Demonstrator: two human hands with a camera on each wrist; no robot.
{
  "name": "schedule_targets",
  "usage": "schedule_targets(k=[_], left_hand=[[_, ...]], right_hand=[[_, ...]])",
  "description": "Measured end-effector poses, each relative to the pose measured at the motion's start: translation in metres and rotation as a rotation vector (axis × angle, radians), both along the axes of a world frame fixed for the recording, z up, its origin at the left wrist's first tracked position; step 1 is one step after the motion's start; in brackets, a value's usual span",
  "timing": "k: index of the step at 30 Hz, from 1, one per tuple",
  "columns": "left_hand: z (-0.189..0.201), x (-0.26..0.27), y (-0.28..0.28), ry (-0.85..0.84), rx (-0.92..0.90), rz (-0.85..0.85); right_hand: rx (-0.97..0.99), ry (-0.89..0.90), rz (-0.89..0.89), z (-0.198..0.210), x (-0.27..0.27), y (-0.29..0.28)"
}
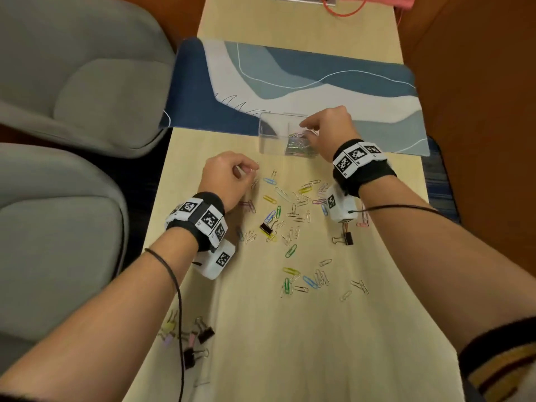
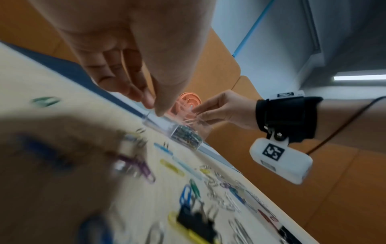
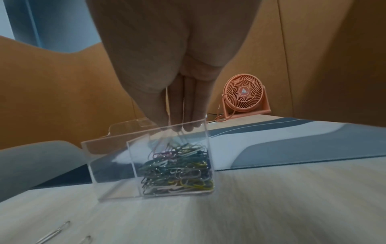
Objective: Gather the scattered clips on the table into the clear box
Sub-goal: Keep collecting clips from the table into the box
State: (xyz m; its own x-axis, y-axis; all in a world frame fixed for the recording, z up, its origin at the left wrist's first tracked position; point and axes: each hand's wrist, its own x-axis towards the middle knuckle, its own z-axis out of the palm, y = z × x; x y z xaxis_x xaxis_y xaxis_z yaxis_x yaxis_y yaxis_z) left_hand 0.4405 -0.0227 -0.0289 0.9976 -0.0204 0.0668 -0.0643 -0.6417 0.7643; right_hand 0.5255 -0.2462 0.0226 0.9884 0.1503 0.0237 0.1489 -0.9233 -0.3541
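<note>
The clear box stands at the near edge of a blue mat; its right compartment holds a heap of paper clips, the left one looks bare. My right hand hovers over that right compartment, its fingers pinching a few thin paper clips that hang down toward the heap. My left hand is low over the table in front of the box and pinches a silver paper clip between thumb and fingertips. Several coloured and silver scattered clips lie on the wooden table between my forearms.
Binder clips lie among the paper clips: a black-yellow one, a black one, several near my left elbow. The blue-white mat lies behind the box. Grey chairs stand left. A pink fan sits at the table's far end.
</note>
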Motion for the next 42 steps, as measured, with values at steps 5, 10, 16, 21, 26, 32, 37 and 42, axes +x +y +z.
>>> schedule_targets(k=[5, 10, 16, 21, 26, 32, 37, 42], left_hand=[[-0.013, -0.032, 0.016, 0.03, 0.114, 0.131], [-0.014, -0.059, 0.035, 0.125, 0.301, 0.07], [-0.014, -0.083, 0.045, 0.196, 0.345, -0.274], [-0.008, -0.111, 0.033, 0.277, 0.333, -0.397], [-0.001, -0.141, 0.047, 0.216, 0.318, -0.117], [0.006, -0.174, 0.039, 0.365, 0.325, 0.034], [0.005, -0.177, -0.007, 0.3, 0.252, -0.08], [-0.004, -0.172, -0.039, 0.266, 0.286, -0.1]], right_hand=[[0.005, -0.015, -0.018, 0.013, -0.008, 0.003], [0.076, -0.05, 0.021, 0.012, -0.055, 0.005], [-0.082, 0.193, 0.103, -0.035, -0.133, 0.004], [-0.122, 0.247, 0.196, -0.052, -0.188, 0.008], [0.024, 0.2, 0.053, -0.041, -0.222, -0.024], [-0.081, 0.464, -0.287, -0.035, -0.278, -0.051], [0.018, 0.379, -0.263, -0.044, -0.288, -0.011], [0.037, 0.379, -0.218, -0.036, -0.289, 0.012]])
